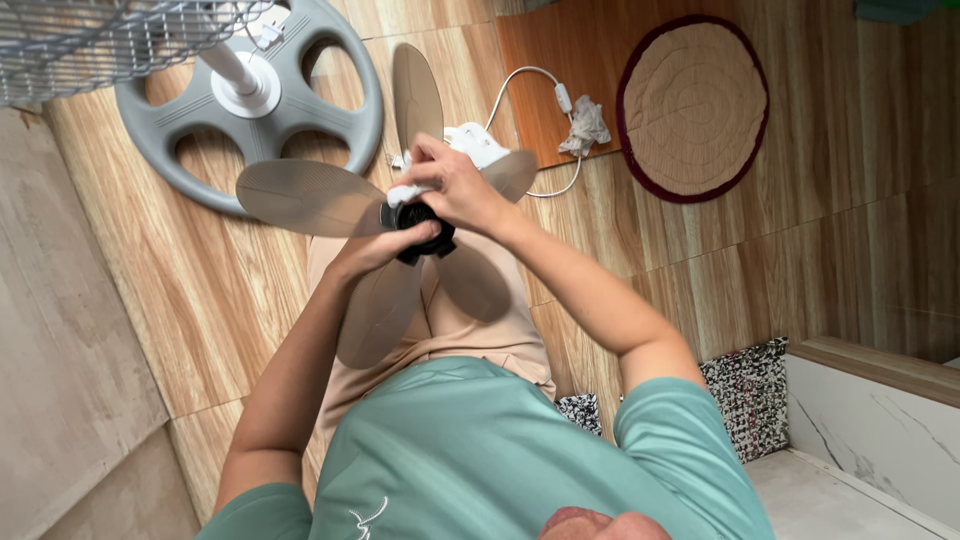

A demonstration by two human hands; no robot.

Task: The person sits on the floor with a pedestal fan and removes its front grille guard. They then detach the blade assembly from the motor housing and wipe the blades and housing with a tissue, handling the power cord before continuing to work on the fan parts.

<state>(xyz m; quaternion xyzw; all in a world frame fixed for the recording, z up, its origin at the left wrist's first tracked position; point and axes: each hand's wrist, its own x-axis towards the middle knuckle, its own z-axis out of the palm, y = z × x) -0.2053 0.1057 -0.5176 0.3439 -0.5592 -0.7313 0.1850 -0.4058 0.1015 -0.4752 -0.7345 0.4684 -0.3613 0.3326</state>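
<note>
I hold a translucent grey fan blade set [305, 197] with a black hub [418, 228] over my lap. My left hand [385, 245] grips the hub from below, thumb across it. My right hand [455, 183] presses a white cloth [478, 145] onto the top of the hub. Several blades spread out around my hands: one points away from me, one left, others down over my legs.
A grey round fan base [345, 120] with a white pole [232, 70] stands on the wooden floor ahead, its wire guard [90, 40] at top left. A white cord with switch [562, 97], a crumpled cloth [586, 125] and a round woven mat [692, 105] lie to the right.
</note>
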